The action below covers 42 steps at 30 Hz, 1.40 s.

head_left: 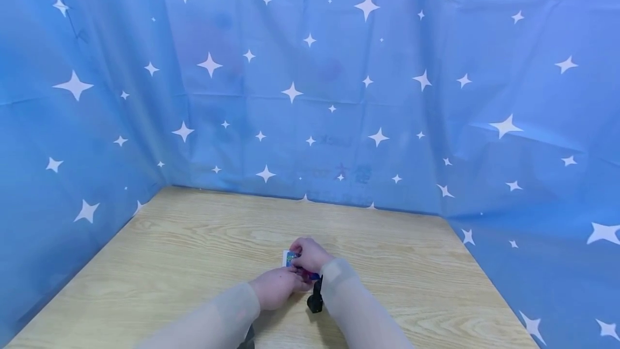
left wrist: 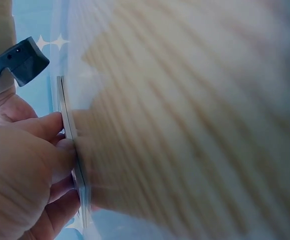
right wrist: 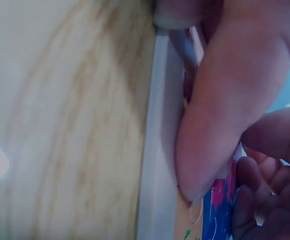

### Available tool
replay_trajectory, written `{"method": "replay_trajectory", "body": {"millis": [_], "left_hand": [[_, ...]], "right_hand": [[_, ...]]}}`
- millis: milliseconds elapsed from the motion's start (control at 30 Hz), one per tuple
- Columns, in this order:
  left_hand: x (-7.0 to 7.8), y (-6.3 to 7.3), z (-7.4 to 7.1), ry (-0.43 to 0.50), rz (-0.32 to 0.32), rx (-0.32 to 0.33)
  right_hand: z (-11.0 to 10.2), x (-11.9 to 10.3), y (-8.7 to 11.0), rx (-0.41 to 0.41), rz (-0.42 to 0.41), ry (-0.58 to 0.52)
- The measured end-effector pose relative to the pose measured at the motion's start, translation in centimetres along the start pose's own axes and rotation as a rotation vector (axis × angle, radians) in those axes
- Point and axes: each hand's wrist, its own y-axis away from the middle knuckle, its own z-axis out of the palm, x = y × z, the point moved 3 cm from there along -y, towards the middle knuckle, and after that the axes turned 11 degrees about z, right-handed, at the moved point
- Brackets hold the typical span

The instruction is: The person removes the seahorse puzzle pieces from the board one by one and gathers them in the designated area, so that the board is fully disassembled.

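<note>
A small jigsaw puzzle (head_left: pixel 291 259) with a white rim lies on the wooden table, mostly covered by both hands. Colourful pieces (right wrist: pixel 218 212) and the pale rim (right wrist: pixel 157 200) show in the right wrist view. My left hand (head_left: pixel 275 287) holds the near left side, and in the left wrist view its thumb and fingers are at the board's thin edge (left wrist: pixel 65 102). Bent over the right side is my right hand (head_left: pixel 314 256). One of its fingers (right wrist: pixel 210 145) presses on the pieces while another fingertip meets the rim.
A wood-grain table (head_left: pixel 194 241) spreads around the hands. Blue cloth with white stars (head_left: pixel 310 123) hangs along the back and both sides. A black wrist camera (head_left: pixel 315 298) hangs by the right wrist, close over the table.
</note>
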Motion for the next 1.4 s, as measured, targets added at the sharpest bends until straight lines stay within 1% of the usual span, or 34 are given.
{"method": "replay_trajectory", "body": {"millis": [100, 167, 233, 333, 433, 533, 600, 700, 800, 967, 1067, 1200, 1300, 1400], "left_hand": [[0.0, 0.1, -0.1, 0.043, -0.025, 0.015], [0.0, 0.2, -0.1, 0.051, -0.031, 0.018], [0.0, 0.2, -0.1, 0.044, -0.025, 0.018], [-0.1, 0.1, 0.0, 0.006, 0.005, 0.018], [-0.2, 0.1, 0.0, 0.012, 0.011, 0.020], [-0.2, 0.1, -0.1, 0.060, -0.013, 0.027], [-0.1, 0.2, -0.2, 0.072, -0.023, 0.024], [-0.1, 0.2, -0.2, 0.064, -0.022, 0.018], [-0.2, 0.1, -0.1, 0.050, -0.017, 0.012], [-0.4, 0.1, 0.1, 0.086, -0.055, 0.003], [-0.5, 0.1, 0.2, 0.094, -0.065, -0.003], [-0.5, 0.1, 0.2, 0.104, -0.071, -0.001], [-0.5, 0.1, 0.2, 0.138, -0.086, 0.011], [-0.4, 0.2, 0.1, 0.149, -0.092, 0.015]], "right_hand": [[0.0, 0.0, 0.0, 0.004, -0.003, -0.026], [0.0, 0.0, 0.0, 0.009, -0.012, -0.033], [0.0, -0.1, 0.0, 0.018, -0.023, -0.032], [0.0, 0.0, 0.1, 0.012, -0.025, -0.068], [0.0, 0.2, 0.2, 0.002, -0.007, -0.125], [-0.1, 0.2, 0.3, 0.000, 0.006, -0.170], [-0.1, 0.3, 0.3, 0.000, 0.014, -0.192], [-0.2, 0.3, 0.4, -0.008, 0.025, -0.245], [-0.2, 0.5, 0.4, -0.011, 0.035, -0.273], [-0.4, 0.8, 0.2, 0.017, 0.030, -0.248], [-0.5, 1.0, 0.0, 0.025, 0.034, -0.249], [-0.4, 1.3, -0.2, 0.031, 0.045, -0.271], [-0.4, 1.6, -0.4, 0.030, 0.047, -0.296], [-0.5, 1.6, -0.3, 0.021, 0.050, -0.339]]}}
